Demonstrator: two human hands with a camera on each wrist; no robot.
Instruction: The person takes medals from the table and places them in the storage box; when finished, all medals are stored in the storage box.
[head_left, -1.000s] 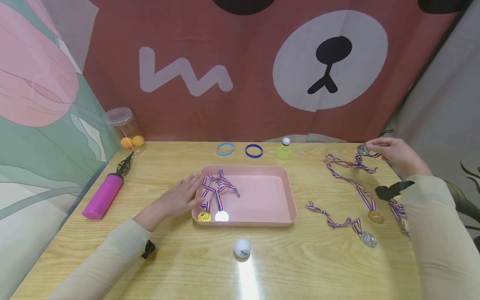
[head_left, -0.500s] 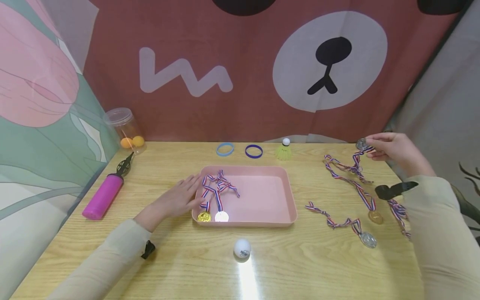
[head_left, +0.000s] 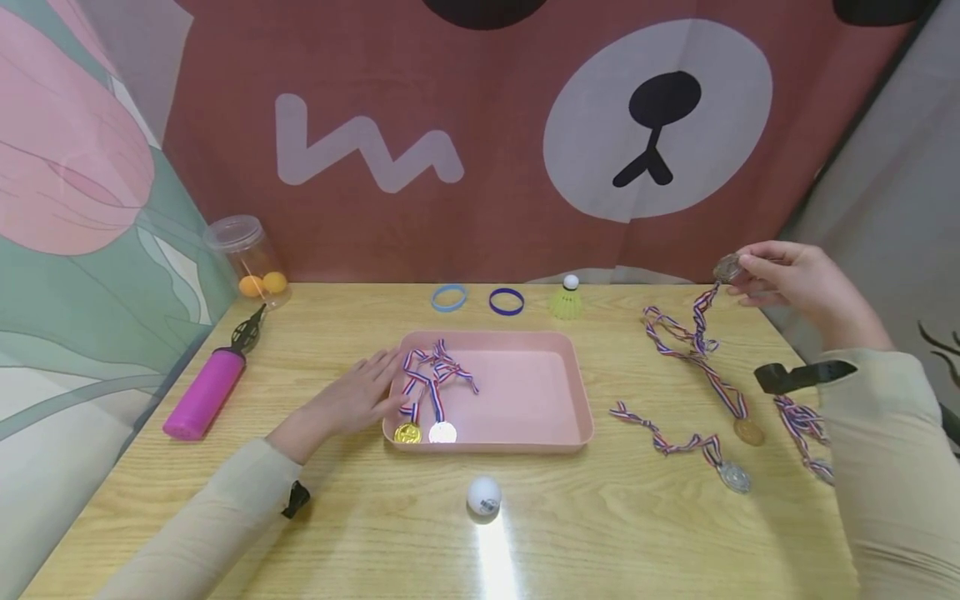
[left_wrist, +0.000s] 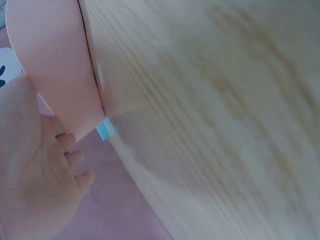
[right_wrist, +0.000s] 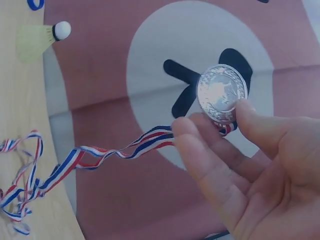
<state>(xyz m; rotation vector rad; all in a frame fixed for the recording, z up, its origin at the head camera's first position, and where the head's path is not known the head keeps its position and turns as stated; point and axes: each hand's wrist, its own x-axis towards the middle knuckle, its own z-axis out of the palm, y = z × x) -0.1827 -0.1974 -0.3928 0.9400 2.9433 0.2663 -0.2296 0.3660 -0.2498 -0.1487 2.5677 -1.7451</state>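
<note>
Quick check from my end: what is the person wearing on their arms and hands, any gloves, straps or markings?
No gloves: the left hand and the right hand are bare. Both arms wear plain long beige sleeves down to the wrists. A small black strap piece shows at the left wrist, and a longer black strap sticks out at the right wrist. No logos or cables are visible.

Silver medal [right_wrist: 222, 93] embossed shiny metal; ribbon [right_wrist: 100, 152] woven cloth; tray [head_left: 558, 367] smooth matt plastic; table [head_left: 622, 533] glossy wood-grain.
</note>
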